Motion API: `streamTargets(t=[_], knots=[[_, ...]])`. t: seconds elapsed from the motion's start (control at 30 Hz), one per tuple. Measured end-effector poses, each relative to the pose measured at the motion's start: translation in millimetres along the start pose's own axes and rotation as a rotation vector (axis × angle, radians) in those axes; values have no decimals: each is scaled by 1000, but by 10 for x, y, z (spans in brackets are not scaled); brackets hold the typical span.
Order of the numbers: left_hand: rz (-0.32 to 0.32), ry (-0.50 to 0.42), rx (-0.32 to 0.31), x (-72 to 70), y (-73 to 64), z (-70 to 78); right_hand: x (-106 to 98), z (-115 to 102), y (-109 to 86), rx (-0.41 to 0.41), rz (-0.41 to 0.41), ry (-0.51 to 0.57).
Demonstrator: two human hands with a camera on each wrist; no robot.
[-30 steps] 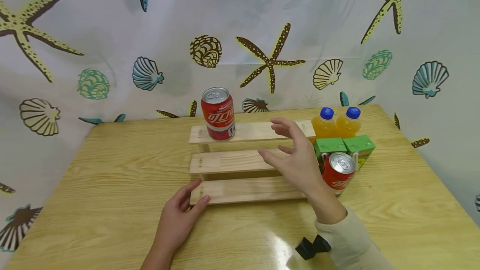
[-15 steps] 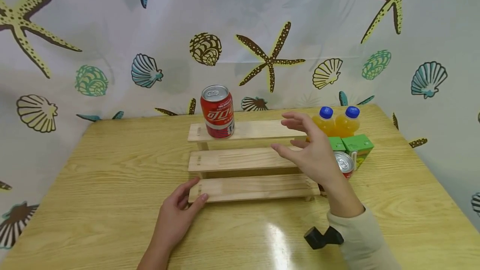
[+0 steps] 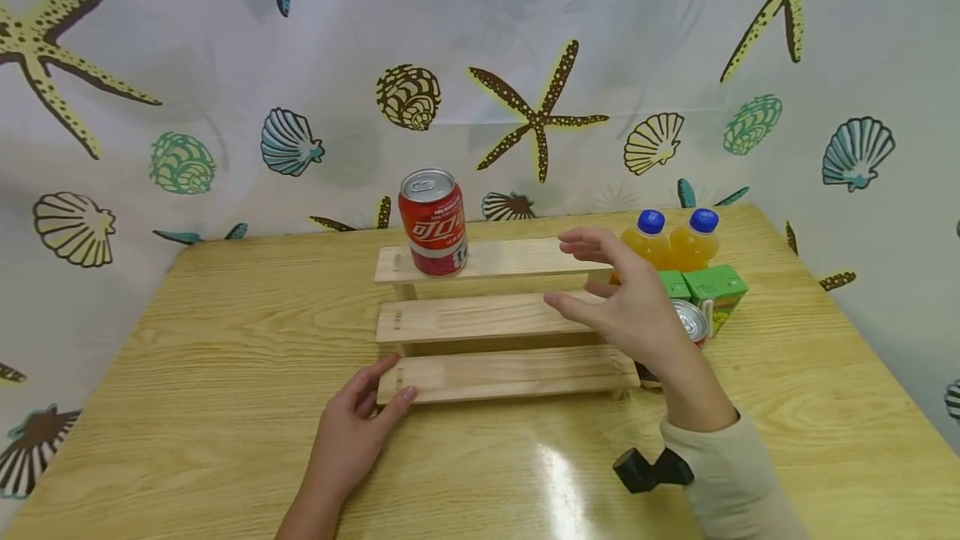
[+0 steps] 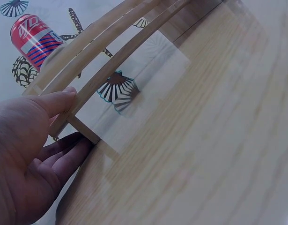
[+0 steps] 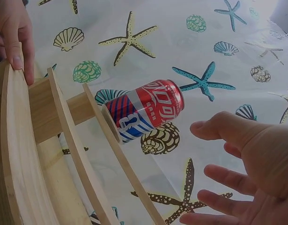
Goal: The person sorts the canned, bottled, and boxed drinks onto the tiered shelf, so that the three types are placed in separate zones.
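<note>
A three-step wooden rack (image 3: 502, 375) stands on the table. On the left end of its top step sits a red cola can (image 3: 433, 227), upright. My left hand (image 3: 354, 432) grips the lower left corner of the rack, thumb at the front step's edge and fingers around the end. In the left wrist view, the fingers (image 4: 71, 161) reach under the bottom step. My right hand (image 3: 626, 298) hovers over the rack's right end, fingers spread and bent a little, holding nothing. Apart from the can, it hides part of the second can (image 3: 690, 319) behind it.
Right of the rack stand two orange juice bottles (image 3: 693, 244) with blue caps and two green drink cartons (image 3: 716, 290), close together with the second can. Behind the table (image 3: 247, 332) hangs a cloth (image 3: 330, 40) printed with shells and starfish.
My right hand has moved to the right, away from the can on the top step, and now covers more of the second can. The left hand keeps its place on the rack.
</note>
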State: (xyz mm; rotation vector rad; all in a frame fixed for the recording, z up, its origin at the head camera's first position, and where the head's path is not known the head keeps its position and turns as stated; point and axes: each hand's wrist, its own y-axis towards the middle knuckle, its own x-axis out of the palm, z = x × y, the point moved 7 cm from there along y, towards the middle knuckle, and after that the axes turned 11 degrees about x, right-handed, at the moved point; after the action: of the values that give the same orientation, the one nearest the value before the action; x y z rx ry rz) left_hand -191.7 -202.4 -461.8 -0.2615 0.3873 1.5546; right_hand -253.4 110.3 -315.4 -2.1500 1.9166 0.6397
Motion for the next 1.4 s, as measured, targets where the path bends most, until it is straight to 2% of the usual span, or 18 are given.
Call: streamTargets(t=[0.3,0.7,0.87,1.2,1.4], knots=[[-6,-6,-1,15,13,-16,-34,-5,-12,-6,-25,-15],[-1,56,-19,-49,-12,-35,-109,56,-58,-26,-12,-9],[0,47,-38,-25,-35,-53,-214,109,-92,-43,20,-43],[-14,40,-36,-11,9,-57,-429,138,-156,-76,76,-134],[-24,32,-28,22,27,-45,-493,209,-205,-66,101,-130]])
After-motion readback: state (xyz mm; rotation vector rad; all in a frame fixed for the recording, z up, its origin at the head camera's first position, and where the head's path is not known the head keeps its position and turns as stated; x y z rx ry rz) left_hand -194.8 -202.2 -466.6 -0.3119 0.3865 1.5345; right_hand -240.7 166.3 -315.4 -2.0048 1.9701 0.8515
